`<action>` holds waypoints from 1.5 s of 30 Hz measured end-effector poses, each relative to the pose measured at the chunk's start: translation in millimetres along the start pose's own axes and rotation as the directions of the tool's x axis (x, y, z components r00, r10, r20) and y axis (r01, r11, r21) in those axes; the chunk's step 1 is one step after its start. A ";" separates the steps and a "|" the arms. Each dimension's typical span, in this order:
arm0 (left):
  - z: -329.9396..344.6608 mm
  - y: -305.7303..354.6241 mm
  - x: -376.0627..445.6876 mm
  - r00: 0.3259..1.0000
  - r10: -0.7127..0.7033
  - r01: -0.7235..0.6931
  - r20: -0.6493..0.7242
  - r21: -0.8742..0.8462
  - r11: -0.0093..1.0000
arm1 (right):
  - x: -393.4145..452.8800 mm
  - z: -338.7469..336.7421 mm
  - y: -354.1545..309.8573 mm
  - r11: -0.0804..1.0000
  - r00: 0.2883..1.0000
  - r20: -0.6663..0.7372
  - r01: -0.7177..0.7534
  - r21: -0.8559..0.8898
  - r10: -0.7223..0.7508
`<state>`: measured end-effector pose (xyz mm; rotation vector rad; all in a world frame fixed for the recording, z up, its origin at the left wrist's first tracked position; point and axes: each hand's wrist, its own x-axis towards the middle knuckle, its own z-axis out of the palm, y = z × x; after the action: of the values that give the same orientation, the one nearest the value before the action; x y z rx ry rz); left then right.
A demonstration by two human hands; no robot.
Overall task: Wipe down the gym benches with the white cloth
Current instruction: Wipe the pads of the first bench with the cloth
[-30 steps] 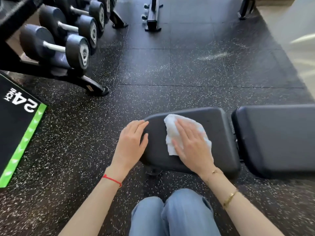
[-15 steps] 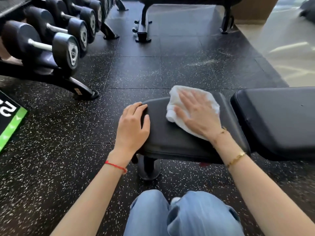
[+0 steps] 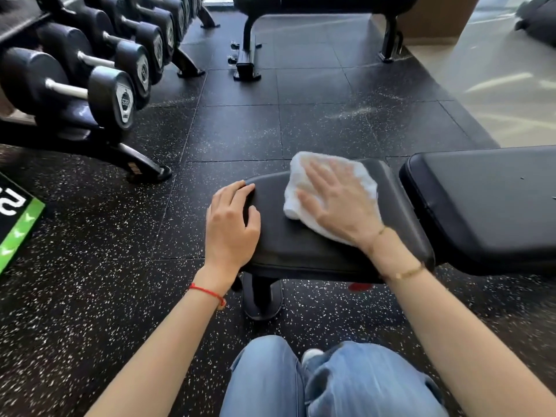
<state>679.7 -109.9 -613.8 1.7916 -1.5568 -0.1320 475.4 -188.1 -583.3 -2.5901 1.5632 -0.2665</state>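
A black gym bench stands in front of me, its small seat pad [image 3: 304,251] nearest and its long back pad [image 3: 487,206] to the right. The white cloth [image 3: 301,188] lies on the far half of the seat pad. My right hand [image 3: 337,203] presses flat on the cloth with straight, spread fingers. My left hand [image 3: 231,224] rests on the seat pad's left edge, fingers bent over the rim.
A dumbbell rack [image 3: 99,85] with several dumbbells runs along the left. A black box with a green edge [image 3: 18,224] lies at far left. Another bench frame [image 3: 249,55] stands at the back. My knees in jeans [image 3: 325,380] are at the bottom, over speckled rubber floor [image 3: 90,296].
My right hand has slid the cloth away from me toward the far edge of the seat pad. My left hand has stayed on the pad's left edge. The camera tilted up.
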 end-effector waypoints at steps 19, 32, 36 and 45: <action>0.7 -1.1 0.0 1.000 0.004 -0.004 -0.001 0.002 1.000 | -58.1 -9.0 15.1 0.992 0.996 -0.034 0.081 0.094 -0.078; 0.7 -1.5 0.4 1.000 0.013 -0.013 -0.021 0.003 1.000 | -59.9 -5.9 4.1 0.977 0.977 0.018 0.211 0.018 -0.212; -0.3 -1.6 0.1 1.000 -0.009 0.009 -0.015 -0.025 1.000 | -124.7 -2.7 20.4 0.967 0.956 -0.167 0.223 -0.120 -0.241; -0.5 -0.9 -0.1 0.999 -0.033 0.033 0.011 -0.045 0.998 | -106.5 40.4 -39.3 0.906 0.903 -0.271 0.229 -0.357 -0.335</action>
<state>680.6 -109.6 -614.1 1.7845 -1.5205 -0.1907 469.1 -75.6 -626.0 -3.1744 1.4024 -0.5366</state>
